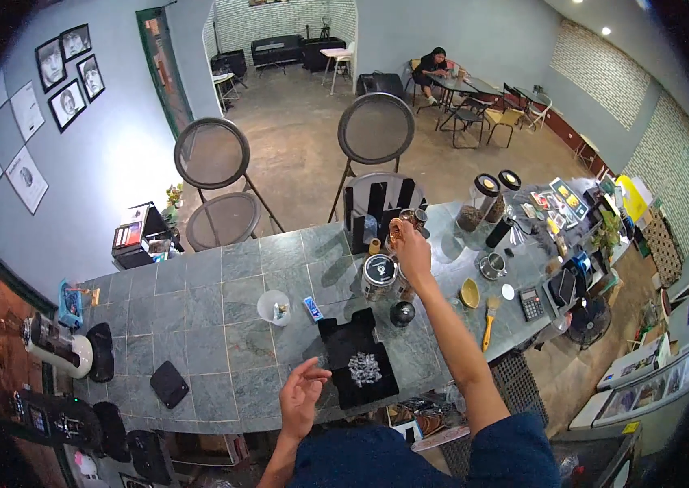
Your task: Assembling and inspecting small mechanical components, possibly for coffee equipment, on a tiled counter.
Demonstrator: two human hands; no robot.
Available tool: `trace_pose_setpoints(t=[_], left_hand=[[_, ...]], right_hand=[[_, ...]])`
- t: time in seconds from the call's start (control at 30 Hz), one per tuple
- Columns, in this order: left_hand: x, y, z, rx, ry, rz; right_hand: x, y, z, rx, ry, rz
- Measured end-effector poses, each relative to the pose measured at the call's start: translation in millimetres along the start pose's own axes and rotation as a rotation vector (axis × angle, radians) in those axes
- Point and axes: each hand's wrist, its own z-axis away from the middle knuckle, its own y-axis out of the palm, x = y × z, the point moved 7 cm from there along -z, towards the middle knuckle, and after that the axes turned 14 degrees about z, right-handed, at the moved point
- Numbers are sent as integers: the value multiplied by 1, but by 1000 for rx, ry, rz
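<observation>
Reaching out over the counter's far side, my right hand (412, 249) is closed on a copper-coloured ribbed object (396, 231), whose exact kind I cannot make out. A dark-topped glass jar (416, 217) stands right behind that hand, and a black slatted rack (377, 203) is to its left. Nearer stands a jar with a white round lid (381, 270). My left hand (301, 397) is raised at the counter's near edge, fingers apart and holding nothing. Beside it lies a black tray (348, 329) bearing a pile of small shiny clear pieces (365, 368).
On the tiled counter (198, 317) are a white cup (273, 307), a small blue box (312, 308), a black round knob (402, 314), a wooden bowl (469, 293), a brush (491, 324) and a calculator (531, 304). Two chairs (213, 154) stand beyond; a person (434, 73) sits farther back.
</observation>
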Motion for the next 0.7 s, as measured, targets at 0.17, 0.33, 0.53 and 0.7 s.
trace_pose_setpoints(t=[0.17,0.33,0.53,0.7], left_hand=[[-24,19,-13,17,64,0],[-74,81,1,272,538,-608],[-3,129,63,769,557,-414],[42,147,126,1422,394,-557]], right_hand=[[49,-110,43,-177,-18,-332],[84,-174,202,305,338,-1370],[133,-175,369,445,496,-1471],[99,-179,430,99,834,-2119]])
